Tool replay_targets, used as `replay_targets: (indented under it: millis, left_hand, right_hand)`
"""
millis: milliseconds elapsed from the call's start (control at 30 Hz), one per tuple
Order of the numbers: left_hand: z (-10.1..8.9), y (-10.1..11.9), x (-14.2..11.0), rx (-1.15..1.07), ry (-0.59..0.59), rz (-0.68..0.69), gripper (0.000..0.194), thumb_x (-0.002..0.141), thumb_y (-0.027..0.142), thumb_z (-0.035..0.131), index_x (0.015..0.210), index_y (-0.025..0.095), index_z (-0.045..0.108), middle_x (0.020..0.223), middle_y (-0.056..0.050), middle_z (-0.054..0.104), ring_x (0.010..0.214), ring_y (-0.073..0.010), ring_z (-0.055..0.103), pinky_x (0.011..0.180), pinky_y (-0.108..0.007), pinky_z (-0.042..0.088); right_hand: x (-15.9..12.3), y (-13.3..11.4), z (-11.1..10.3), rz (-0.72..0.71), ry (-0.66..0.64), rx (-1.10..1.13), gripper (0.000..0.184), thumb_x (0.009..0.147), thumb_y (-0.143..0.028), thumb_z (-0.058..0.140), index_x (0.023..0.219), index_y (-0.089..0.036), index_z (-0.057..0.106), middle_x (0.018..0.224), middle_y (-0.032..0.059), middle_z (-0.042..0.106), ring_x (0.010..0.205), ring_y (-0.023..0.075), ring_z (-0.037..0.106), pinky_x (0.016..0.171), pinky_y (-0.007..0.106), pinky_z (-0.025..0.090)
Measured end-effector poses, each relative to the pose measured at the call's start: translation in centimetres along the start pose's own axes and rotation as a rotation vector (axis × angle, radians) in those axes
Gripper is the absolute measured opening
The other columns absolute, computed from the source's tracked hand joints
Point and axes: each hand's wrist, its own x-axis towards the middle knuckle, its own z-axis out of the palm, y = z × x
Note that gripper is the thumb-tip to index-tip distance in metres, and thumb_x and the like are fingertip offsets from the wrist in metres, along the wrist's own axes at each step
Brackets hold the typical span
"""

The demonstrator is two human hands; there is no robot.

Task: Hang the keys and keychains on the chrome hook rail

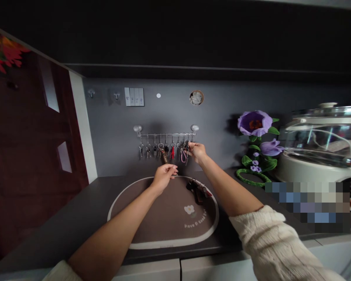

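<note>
A clear hook rail (167, 135) is fixed to the grey wall, with several bunches of keys (148, 150) hanging along it. My right hand (197, 151) is at the rail's right end, thumb and fingers pinched on a bunch of keys (187, 146) near a hook. Beside those keys hangs a pink strap (183, 156). Lower and to the left, my left hand (164, 175) is closed above the mat; what its fingers hold, if anything, is hidden. More keys with dark and red fobs (198, 191) lie on the brown mat (152, 218), below my right forearm.
Purple artificial flowers (255, 124) stand on the right, beside a white appliance with a clear cover (318, 156). A dark cabinet (175, 39) overhangs the counter (84, 207). A dark red door (26, 156) is at the left.
</note>
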Motion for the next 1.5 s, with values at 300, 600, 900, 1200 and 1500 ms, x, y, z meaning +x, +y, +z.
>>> replay_targets:
  millis: [300,600,900,1200,1500]
  left_hand:
    - [0.0,0.2,-0.1,0.046,-0.007,0.001,0.028,0.067,0.035,0.054,0.08,0.011,0.059,0.073,-0.007,0.06,0.064,-0.0104,0.054,0.052,-0.02,0.042]
    - [0.1,0.3,-0.2,0.05,0.002,-0.001,0.026,0.068,0.034,0.054,0.079,0.011,0.059,0.072,-0.007,0.06,0.063,-0.0106,0.054,0.053,-0.021,0.042]
    - [-0.1,0.1,0.0,0.051,-0.012,0.009,0.026,0.067,0.035,0.055,0.08,0.012,0.059,0.072,-0.006,0.06,0.063,-0.0104,0.055,0.053,-0.021,0.042]
    - [-0.2,0.2,0.0,0.054,-0.013,0.015,0.029,0.067,0.037,0.055,0.08,0.012,0.059,0.073,-0.007,0.061,0.064,-0.011,0.055,0.054,-0.021,0.042]
    - [-0.1,0.2,-0.2,0.073,-0.022,0.016,0.028,0.067,0.036,0.054,0.08,0.011,0.059,0.073,-0.007,0.06,0.064,-0.0112,0.055,0.054,-0.021,0.042]
  right_hand:
    - [0.8,0.7,0.6,0.018,0.07,-0.011,0.014,0.075,-0.01,0.046,0.062,-0.012,0.048,0.048,-0.0021,0.05,0.044,0.0054,0.048,0.05,0.022,0.051]
    - [1.3,1.4,-0.1,0.002,0.147,-0.06,0.014,0.073,-0.011,0.048,0.06,-0.012,0.049,0.045,-0.0042,0.045,0.037,0.0032,0.042,0.042,0.019,0.047]
    - [1.4,1.9,-0.5,-0.019,0.116,-0.117,0.007,0.069,-0.014,0.054,0.062,-0.013,0.051,0.045,-0.0057,0.045,0.039,0.0029,0.041,0.046,0.02,0.047]
    - [1.6,1.9,-0.8,0.0,0.044,-0.168,0.007,0.072,-0.013,0.049,0.065,-0.013,0.051,0.05,-0.0047,0.049,0.043,0.0032,0.046,0.05,0.018,0.045]
    - [1.0,1.2,-1.7,0.012,-0.017,-0.207,0.008,0.069,-0.006,0.052,0.064,-0.012,0.053,0.052,-0.0025,0.052,0.045,0.003,0.048,0.052,0.015,0.042]
